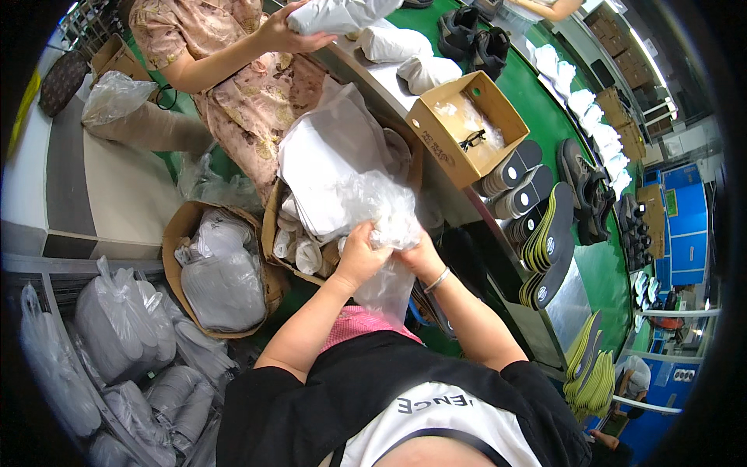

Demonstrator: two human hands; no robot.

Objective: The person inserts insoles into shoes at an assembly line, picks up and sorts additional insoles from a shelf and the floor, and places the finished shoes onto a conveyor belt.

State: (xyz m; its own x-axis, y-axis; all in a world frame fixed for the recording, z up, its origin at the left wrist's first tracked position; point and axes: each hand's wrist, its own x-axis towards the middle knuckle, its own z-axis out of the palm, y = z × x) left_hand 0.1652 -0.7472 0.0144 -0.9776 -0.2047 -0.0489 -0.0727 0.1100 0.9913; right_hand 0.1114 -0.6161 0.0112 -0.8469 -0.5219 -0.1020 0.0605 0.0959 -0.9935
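Observation:
A crumpled clear plastic bag (389, 222) is bunched up in front of my body, its lower part hanging between my forearms. My left hand (362, 255) is closed on one side of the bunched plastic. On the other side my right hand (421, 257), with a bracelet at the wrist, grips the same bag. Just beyond my hands a cardboard box (270, 226) holds flat white sheets (327, 148) and wrapped white bundles (307, 255). Part of the bag lies over these sheets. The fingertips of both hands are partly hidden by the plastic.
A co-worker's hand (292, 31) holds a white wrapped bundle at the far left. On the right, stacked insoles (545, 249), a cardboard box with glasses (459, 167) and dark shoes (583, 187) line the green conveyor (599, 284). Bagged grey insoles (124, 323) fill the lower left.

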